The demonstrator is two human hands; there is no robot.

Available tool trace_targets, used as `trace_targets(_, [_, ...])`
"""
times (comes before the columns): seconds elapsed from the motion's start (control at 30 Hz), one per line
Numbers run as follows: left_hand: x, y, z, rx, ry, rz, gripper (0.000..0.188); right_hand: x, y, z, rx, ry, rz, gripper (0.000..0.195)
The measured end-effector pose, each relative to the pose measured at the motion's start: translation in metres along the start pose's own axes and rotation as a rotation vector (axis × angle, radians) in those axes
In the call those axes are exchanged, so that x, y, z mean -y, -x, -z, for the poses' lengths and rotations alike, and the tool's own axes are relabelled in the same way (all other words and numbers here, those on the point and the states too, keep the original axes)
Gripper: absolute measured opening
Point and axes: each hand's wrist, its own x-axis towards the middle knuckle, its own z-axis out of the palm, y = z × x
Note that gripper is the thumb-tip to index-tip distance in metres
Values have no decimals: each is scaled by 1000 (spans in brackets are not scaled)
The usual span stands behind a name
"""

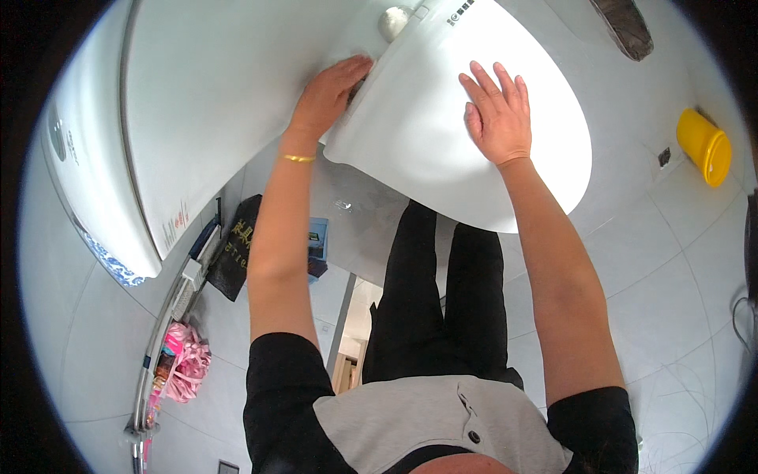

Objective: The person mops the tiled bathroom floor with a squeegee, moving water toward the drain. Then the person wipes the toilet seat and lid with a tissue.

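Note:
The white plastic toilet lid [426, 136] is down in front of me, with dark print near its hinge edge. My right hand [500, 118] lies palm down on the lid, fingers spread, holding nothing. My left hand [331, 95] reaches into the gap between the lid's hinge edge and the white toilet cistern [219, 101]. Something dark shows under its fingers, and I cannot tell whether they grip it. A round silvery-white object [395, 23] sits farther along the same gap.
On the right, a yellow bin [704, 148] stands near a floor drain [664, 157]. A metal rail [151, 361] runs along the left, with a pink bundle [188, 361] and a black bag [234, 249] beside it. A dark brown object [628, 29] is at the top right.

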Motion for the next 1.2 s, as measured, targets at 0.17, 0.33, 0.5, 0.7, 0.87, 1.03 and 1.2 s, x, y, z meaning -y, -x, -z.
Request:
trace_targets(0.17, [4, 18, 10, 192, -112, -32, 36, -3, 0, -3, -15, -23, 2, 39])
trace_targets(0.33, [-4, 5, 9, 250, -341, -80, 32, -2, -1, 1, -14, -43, -5, 38])
trace_targets(0.5, [-18, -26, 3, 176, -422, 2, 35, -3, -1, 0, -23, -53, -2, 39])
trace_targets(0.7, [-22, -51, -3, 44, -285, 64, 32, -2, -2, 0, 8, 11, -6, 39])
trace_targets(0.87, [-34, -30, 5, 177, 93, 252, 35, -3, 0, 0, 15, 4, -3, 39])
trace_targets(1.03, [-39, -23, 1, 63, 197, 296, 34, -3, -2, 1, 8, -6, -5, 39])
trace_targets(1.2, [-23, -29, 4, 77, 171, 155, 26, -3, 0, -1, -6, -38, -6, 39])
